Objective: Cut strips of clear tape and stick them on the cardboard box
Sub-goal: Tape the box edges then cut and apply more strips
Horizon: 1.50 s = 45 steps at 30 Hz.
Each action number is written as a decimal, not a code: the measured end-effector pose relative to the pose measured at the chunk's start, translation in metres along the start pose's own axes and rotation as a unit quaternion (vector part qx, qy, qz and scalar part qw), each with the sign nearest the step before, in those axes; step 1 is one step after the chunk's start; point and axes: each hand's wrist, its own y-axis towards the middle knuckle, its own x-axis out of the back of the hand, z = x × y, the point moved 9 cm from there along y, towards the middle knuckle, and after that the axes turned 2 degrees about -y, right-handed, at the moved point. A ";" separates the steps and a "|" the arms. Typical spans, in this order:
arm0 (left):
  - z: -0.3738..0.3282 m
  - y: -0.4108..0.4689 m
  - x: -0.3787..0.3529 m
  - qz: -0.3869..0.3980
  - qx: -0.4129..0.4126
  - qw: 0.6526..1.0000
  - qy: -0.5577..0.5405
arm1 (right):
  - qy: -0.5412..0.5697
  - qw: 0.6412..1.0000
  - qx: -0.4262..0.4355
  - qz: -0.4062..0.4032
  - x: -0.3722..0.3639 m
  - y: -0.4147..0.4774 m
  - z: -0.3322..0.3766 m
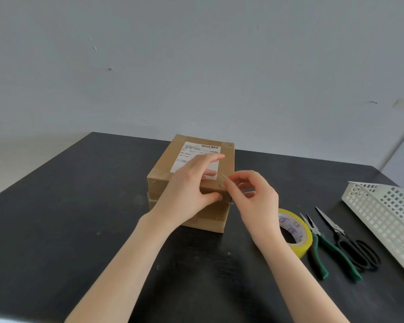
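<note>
A brown cardboard box (163, 183) with a white shipping label (197, 152) stands in the middle of the dark table (68, 217). My left hand (189, 190) lies over its near right top corner, fingers on the label and thumb on the front face. My right hand (250, 194) pinches a short, nearly invisible strip of clear tape (223, 177) at that corner between thumb and forefinger. The roll of tape (296, 231), yellowish with a printed core, lies flat to the right of the box, partly behind my right wrist. Black scissors (345, 238) lie further right.
Green-handled pliers (322, 245) lie between the roll and the scissors. A white perforated plastic basket (387, 220) sits at the table's right edge. A grey wall rises behind the table.
</note>
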 end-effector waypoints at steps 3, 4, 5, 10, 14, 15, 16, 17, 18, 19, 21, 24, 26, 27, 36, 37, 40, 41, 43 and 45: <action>0.000 0.001 0.002 -0.005 -0.001 1.000 -0.001 | -0.013 1.000 -0.010 0.003 -0.002 0.002 -0.001; 0.000 0.001 0.002 -0.007 -0.004 1.000 0.000 | -0.018 1.000 -0.014 0.002 -0.002 0.003 -0.001; 0.000 0.001 0.002 -0.011 -0.009 1.000 0.003 | -0.022 1.000 -0.018 0.001 -0.003 0.004 -0.002; -0.001 0.000 0.004 -0.030 -0.030 0.999 0.020 | -0.021 0.999 -0.046 0.005 -0.006 0.008 -0.010; 0.000 0.000 0.003 -0.034 -0.045 0.998 0.028 | 0.001 0.998 -0.062 0.007 -0.008 0.010 -0.015; 0.000 0.000 0.003 -0.032 -0.049 0.998 0.026 | 0.009 0.998 -0.068 0.007 -0.009 0.011 -0.016; 0.001 0.000 0.002 -0.029 -0.050 0.998 0.023 | 0.016 0.997 -0.075 0.008 -0.011 0.012 -0.018; 0.001 0.000 0.002 -0.026 -0.049 0.998 0.022 | 0.023 0.996 -0.082 0.009 -0.012 0.013 -0.020; 0.001 0.000 0.001 -0.025 -0.047 0.998 0.020 | 0.031 0.995 -0.091 0.011 -0.013 0.013 -0.023; 0.001 0.000 0.001 -0.025 -0.046 0.998 0.021 | 0.040 0.994 -0.100 0.012 -0.014 0.014 -0.025; 0.000 0.001 0.001 -0.025 -0.045 0.998 0.025 | 0.060 0.991 -0.115 0.014 -0.016 0.014 -0.030; 0.000 0.001 0.001 -0.021 -0.042 0.998 0.031 | 0.077 0.989 -0.130 0.010 -0.018 0.015 -0.035; 0.000 0.000 0.000 -0.016 -0.040 0.998 0.041 | 0.084 0.987 -0.139 0.008 -0.019 0.016 -0.037; 0.000 0.000 -0.001 -0.014 -0.039 0.998 0.046 | 0.089 0.986 -0.143 0.006 -0.020 0.017 -0.037; -0.002 0.000 -0.002 -0.012 -0.053 0.997 0.056 | 0.160 0.971 -0.178 0.017 -0.017 0.014 -0.043; -0.002 0.000 -0.002 -0.014 -0.053 0.997 0.056 | 0.167 0.970 -0.177 0.021 -0.016 0.013 -0.043; 0.000 0.000 -0.004 -0.013 -0.053 0.997 0.060 | 0.163 0.972 -0.167 0.024 -0.015 0.012 -0.043; 0.000 0.000 -0.004 -0.012 -0.052 0.997 0.063 | 0.160 0.973 -0.167 0.022 -0.015 0.013 -0.044; 0.001 0.000 -0.006 -0.010 -0.049 0.997 0.065 | 0.154 0.973 -0.173 0.011 -0.016 0.013 -0.046; 0.002 0.000 -0.006 -0.008 -0.048 0.997 0.066 | 0.153 0.972 -0.180 0.000 -0.016 0.014 -0.047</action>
